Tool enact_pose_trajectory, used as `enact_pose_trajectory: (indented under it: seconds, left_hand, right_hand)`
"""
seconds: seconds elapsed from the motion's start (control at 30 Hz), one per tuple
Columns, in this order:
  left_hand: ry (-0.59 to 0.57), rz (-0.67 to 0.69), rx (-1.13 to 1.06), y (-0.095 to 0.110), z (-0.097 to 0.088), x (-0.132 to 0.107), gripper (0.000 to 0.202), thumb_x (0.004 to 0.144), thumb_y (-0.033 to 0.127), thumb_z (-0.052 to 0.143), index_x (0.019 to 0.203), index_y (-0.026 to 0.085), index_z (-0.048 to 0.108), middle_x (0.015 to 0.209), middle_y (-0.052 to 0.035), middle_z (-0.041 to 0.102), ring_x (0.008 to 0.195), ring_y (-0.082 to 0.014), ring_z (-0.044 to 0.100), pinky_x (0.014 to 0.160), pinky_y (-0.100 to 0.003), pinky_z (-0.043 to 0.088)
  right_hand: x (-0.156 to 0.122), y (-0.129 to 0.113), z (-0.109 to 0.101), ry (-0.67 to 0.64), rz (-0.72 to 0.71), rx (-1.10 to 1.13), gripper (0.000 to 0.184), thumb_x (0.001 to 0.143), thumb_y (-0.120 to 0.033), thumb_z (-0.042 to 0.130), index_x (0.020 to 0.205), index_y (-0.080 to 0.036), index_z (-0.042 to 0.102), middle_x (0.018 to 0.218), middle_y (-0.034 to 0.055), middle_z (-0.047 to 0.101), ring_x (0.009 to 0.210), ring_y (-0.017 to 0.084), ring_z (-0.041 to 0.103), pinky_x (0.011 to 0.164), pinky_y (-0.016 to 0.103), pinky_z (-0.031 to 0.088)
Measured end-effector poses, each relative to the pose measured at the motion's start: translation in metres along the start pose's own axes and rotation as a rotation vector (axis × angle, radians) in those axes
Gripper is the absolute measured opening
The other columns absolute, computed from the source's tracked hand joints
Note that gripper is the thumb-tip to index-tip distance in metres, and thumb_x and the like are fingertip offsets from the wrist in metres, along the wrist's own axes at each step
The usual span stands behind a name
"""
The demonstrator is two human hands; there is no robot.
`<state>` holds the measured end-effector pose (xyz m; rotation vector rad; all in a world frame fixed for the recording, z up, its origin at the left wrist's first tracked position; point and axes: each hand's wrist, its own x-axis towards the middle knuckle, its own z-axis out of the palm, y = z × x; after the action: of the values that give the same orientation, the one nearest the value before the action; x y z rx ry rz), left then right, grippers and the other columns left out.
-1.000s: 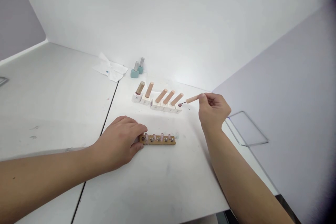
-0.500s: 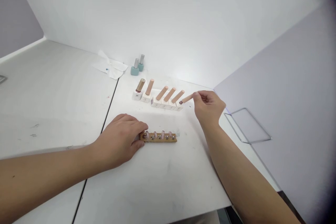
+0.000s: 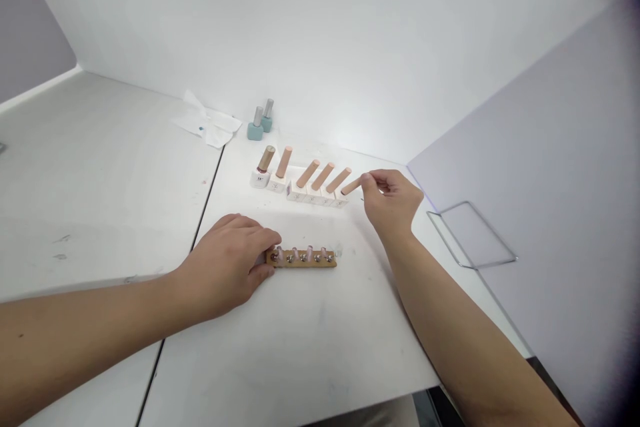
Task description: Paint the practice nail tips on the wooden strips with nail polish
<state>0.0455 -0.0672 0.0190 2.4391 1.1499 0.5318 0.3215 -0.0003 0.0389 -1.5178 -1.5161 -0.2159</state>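
Head view: the right hand [image 3: 391, 200] is pinching a peach brush handle [image 3: 352, 185] in its fingertips, just beside the end white polish bottle [image 3: 340, 199], while the open left hand [image 3: 225, 260] is resting against a wooden peg strip [image 3: 301, 258]. A slipping pinch could knock that bottle over, and a nudged strip could shake loose the small pink pieces [image 3: 309, 253].

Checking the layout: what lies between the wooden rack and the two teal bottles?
A row of white polish bottles with tan caps, in the head view.
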Motion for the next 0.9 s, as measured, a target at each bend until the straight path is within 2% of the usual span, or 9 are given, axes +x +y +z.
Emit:
enact_pose_trajectory:
  seconds: [0.47, 0.73, 0.9]
  left_hand:
    - [-0.003, 0.003, 0.007, 0.000, 0.000, 0.000, 0.013, 0.079, 0.020, 0.055, 0.092, 0.022, 0.059, 0.090, -0.0015, 0.066, 0.093, -0.0227, 0.057, 0.088, -0.041, 0.042]
    - [-0.021, -0.004, 0.000, 0.001, -0.002, 0.000, 0.013, 0.080, 0.021, 0.055, 0.092, 0.022, 0.059, 0.089, -0.0013, 0.067, 0.093, -0.0225, 0.057, 0.090, -0.042, 0.041]
    - [-0.043, -0.010, -0.004, 0.002, -0.004, 0.001, 0.012, 0.079, 0.020, 0.055, 0.090, 0.021, 0.060, 0.089, -0.0016, 0.067, 0.092, -0.0225, 0.058, 0.091, -0.042, 0.042]
  right_hand:
    - [0.001, 0.003, 0.000, 0.002, 0.054, 0.015, 0.010, 0.076, -0.028, 0.059, 0.071, -0.020, 0.064, 0.065, -0.0017, 0.063, 0.061, 0.014, 0.059, 0.061, 0.030, 0.048]
    - [0.002, -0.001, -0.012, 0.133, 0.074, 0.040, 0.012, 0.076, -0.031, 0.060, 0.073, -0.019, 0.065, 0.069, 0.0003, 0.064, 0.063, 0.014, 0.059, 0.059, 0.029, 0.048]
    - [-0.001, -0.016, -0.024, 0.236, 0.121, 0.084, 0.007, 0.072, -0.023, 0.062, 0.067, -0.018, 0.064, 0.060, 0.0000, 0.059, 0.055, 0.012, 0.052, 0.052, 0.028, 0.041]
